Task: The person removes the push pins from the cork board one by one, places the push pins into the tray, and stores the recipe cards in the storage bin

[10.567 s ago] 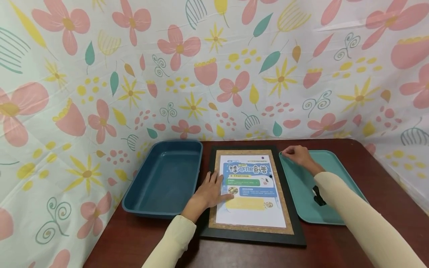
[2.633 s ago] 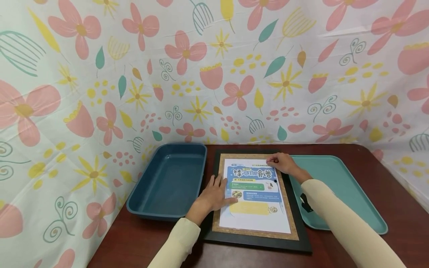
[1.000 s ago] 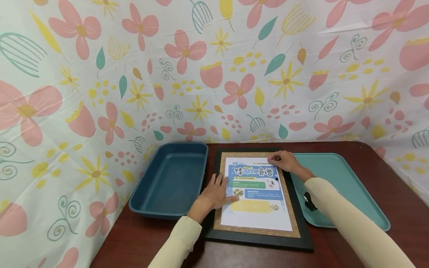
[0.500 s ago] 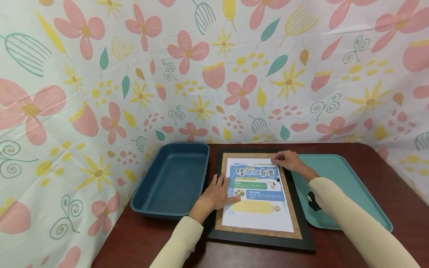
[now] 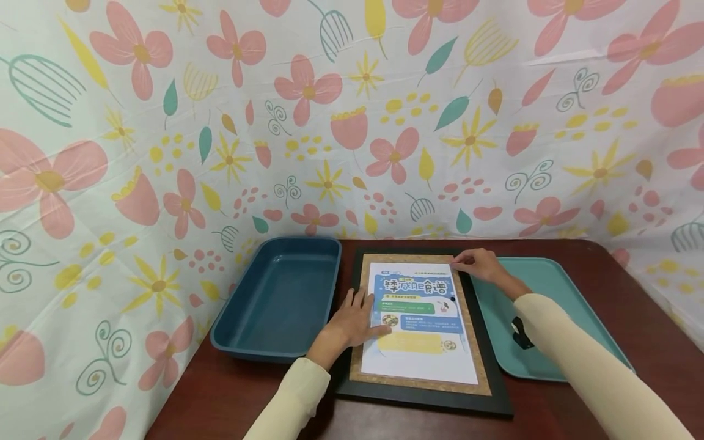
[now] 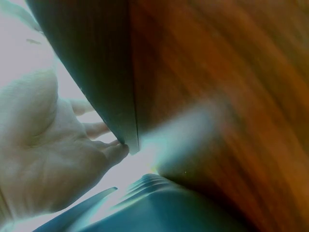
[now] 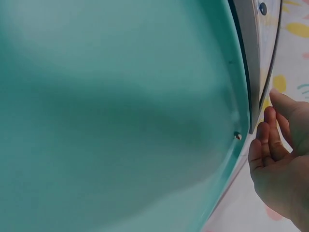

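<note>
A printed sheet with blue and green blocks lies on a black-framed cork board. My left hand rests flat across the board's left edge, fingers spread, fingertips and thumb on the sheet. A black pushpin sits at the sheet's right edge. Beside the sheet's top right corner, my right hand has its thumb and index finger together, other fingers curled. It appears to pinch a small purple pushpin, hidden by the fingers. In the right wrist view, another small pin lies at the green tray's rim.
A deep blue bin stands left of the board on the dark red table. The flat green tray lies close along the board's right side. A flower-patterned cloth hangs behind and at the left. A small black device sits under my right wrist.
My right hand went from the tray to the sheet's top right corner, then moved slightly right and off it. The purple pushpin seen there earlier is gone from the sheet. Left hand unchanged.
</note>
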`<control>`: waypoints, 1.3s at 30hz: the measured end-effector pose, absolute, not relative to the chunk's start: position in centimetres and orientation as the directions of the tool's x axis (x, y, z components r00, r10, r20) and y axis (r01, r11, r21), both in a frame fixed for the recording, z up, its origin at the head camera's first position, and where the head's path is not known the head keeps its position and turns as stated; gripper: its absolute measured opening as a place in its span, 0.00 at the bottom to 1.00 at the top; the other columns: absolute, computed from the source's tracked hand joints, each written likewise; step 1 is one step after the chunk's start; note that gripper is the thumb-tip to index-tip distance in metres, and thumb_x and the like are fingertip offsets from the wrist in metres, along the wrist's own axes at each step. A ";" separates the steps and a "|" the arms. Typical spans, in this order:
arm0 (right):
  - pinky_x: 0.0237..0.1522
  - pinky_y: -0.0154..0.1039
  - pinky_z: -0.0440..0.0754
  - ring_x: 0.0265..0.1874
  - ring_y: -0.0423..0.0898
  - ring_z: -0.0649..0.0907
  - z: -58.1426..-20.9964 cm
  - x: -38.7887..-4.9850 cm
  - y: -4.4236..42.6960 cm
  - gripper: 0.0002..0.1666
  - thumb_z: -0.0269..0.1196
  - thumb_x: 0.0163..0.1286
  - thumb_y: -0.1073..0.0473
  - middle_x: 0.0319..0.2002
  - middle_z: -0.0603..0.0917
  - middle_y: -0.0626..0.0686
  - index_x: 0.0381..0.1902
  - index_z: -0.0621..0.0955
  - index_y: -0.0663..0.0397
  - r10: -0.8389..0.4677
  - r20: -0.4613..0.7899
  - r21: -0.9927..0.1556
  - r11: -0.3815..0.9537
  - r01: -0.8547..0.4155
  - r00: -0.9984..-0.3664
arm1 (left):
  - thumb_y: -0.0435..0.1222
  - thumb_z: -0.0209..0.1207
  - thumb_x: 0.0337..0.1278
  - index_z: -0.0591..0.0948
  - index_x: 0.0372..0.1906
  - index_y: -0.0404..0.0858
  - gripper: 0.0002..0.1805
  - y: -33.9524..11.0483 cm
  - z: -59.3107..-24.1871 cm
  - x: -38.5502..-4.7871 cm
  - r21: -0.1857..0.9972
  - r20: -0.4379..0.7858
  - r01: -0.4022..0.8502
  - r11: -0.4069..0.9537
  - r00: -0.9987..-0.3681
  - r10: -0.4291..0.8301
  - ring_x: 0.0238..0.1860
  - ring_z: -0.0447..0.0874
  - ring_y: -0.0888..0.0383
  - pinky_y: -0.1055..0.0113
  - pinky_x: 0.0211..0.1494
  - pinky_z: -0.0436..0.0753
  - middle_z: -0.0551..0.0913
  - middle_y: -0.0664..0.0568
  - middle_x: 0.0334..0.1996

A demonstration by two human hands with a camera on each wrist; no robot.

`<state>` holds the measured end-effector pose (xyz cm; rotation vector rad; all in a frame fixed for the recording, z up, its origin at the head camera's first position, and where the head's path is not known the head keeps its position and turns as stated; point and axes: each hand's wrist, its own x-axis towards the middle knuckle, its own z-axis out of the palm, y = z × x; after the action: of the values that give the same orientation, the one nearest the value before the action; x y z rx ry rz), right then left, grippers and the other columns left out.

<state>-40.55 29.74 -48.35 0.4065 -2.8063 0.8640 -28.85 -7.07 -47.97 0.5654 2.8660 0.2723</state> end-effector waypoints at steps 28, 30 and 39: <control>0.44 0.54 0.87 0.38 0.58 0.86 -48.4 -39.3 34.4 0.10 0.69 0.72 0.63 0.41 0.89 0.65 0.42 0.88 0.68 -0.199 0.235 -0.507 0.810 -0.294 -0.952 | 0.69 0.53 0.67 0.53 0.84 0.41 0.54 -7.1 -47.8 -28.8 0.222 -0.153 0.365 0.904 -0.903 0.402 0.84 0.40 0.39 0.45 0.79 0.59 0.44 0.43 0.84; 0.44 0.56 0.86 0.38 0.58 0.87 -48.4 -39.2 34.4 0.10 0.68 0.72 0.63 0.41 0.89 0.65 0.43 0.88 0.68 -0.201 0.228 -0.507 0.811 -0.292 -0.953 | 0.69 0.53 0.67 0.54 0.84 0.41 0.54 -7.1 -47.8 -28.8 0.224 -0.152 0.364 0.904 -0.903 0.402 0.84 0.40 0.39 0.45 0.79 0.59 0.44 0.43 0.84; 0.44 0.57 0.85 0.36 0.56 0.85 -48.8 -38.9 34.2 0.09 0.69 0.71 0.65 0.40 0.89 0.66 0.42 0.88 0.71 -0.200 0.221 -0.516 0.807 -0.288 -0.955 | 0.68 0.53 0.68 0.53 0.84 0.41 0.53 -7.1 -47.6 -28.5 0.241 -0.156 0.362 0.900 -0.901 0.404 0.83 0.39 0.39 0.44 0.80 0.58 0.44 0.42 0.84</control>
<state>-38.94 34.19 -48.76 0.3858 -2.8365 0.8466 -28.54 -7.13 -47.61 0.5840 2.8635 0.3061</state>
